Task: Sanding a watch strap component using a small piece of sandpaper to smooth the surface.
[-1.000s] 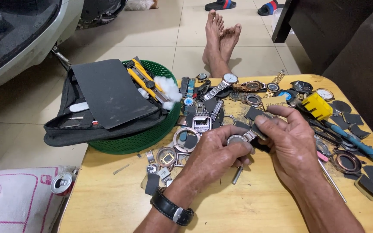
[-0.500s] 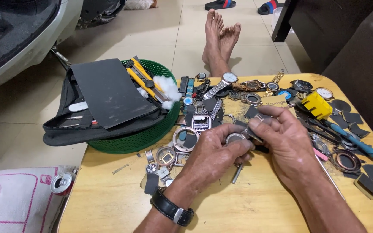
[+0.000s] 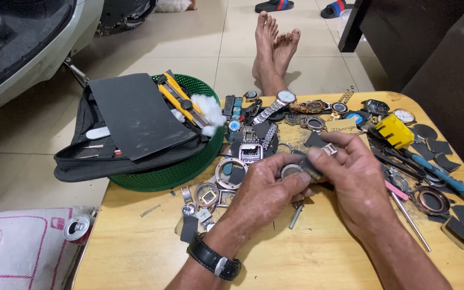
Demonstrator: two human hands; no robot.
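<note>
Wooden tabletop [image 3: 135,258] fills lower frame, strewn with watch parts; green basket [image 3: 189,166] at left centre, tiled floor above. Left hand [image 3: 267,188] and right hand [image 3: 350,177] meet mid-frame, fingers curled, both pinching a round watch case [image 3: 291,171].

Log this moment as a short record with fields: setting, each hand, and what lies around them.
Setting: low wooden table on a tiled floor, strewn with watch parts
Left hand: wears a black wrist strap, pinches a round silver watch case
Right hand: grips the same case from the other side, at its metal band
Left of the hands: green plastic basket carrying a black zip pouch, a yellow utility knife and white cotton wool
Right of the hands: yellow plastic block, blue-handled tool
Beyond the table: bare feet
</note>
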